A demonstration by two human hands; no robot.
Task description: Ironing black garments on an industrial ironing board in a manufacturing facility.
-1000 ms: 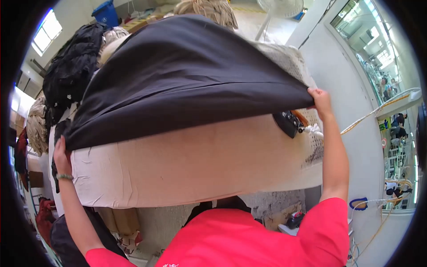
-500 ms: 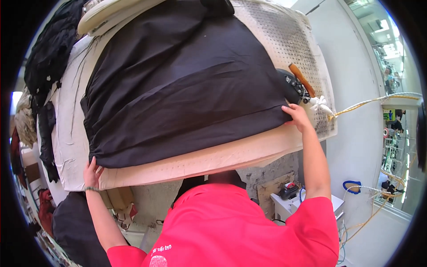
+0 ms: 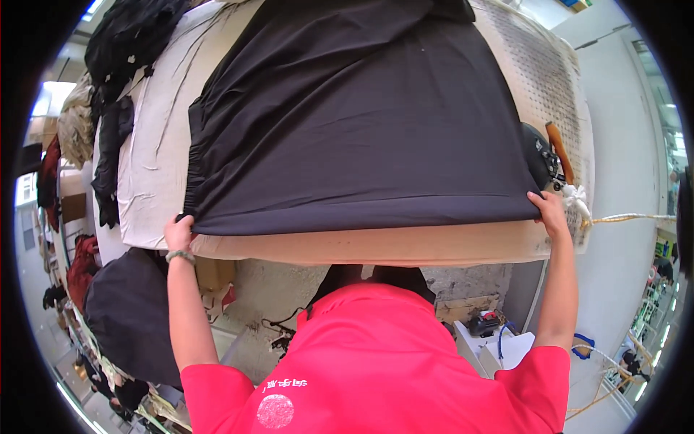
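Observation:
A large black piece of cloth (image 3: 376, 145), apparently a garment, lies spread over the pale padded ironing table. Its left edge is gathered in tight puckers, and soft creases run across the middle. My left hand (image 3: 179, 233) is closed on its near left corner, fingers pinched at the gathered edge. At the near right corner, my right hand (image 3: 551, 211) pinches the hem between thumb and fingers. The near edge stretches almost straight between both hands. Just beyond my right hand rests a black iron (image 3: 536, 155) with a brown handle, partly covered by the cloth.
The ironing table (image 3: 361, 248) shows a pale front edge. A wrapped cord (image 3: 629, 217) leads right from the iron. Dark clothes (image 3: 130, 50) hang at the far left, and a black cloth-covered mound (image 3: 130, 311) stands below. A small white cabinet (image 3: 499, 351) is at lower right.
The view has shifted, so the table appears farther right. My left hand has closed more firmly on the corner, and the near edge looks straighter and more level. My right hand keeps its pinch.

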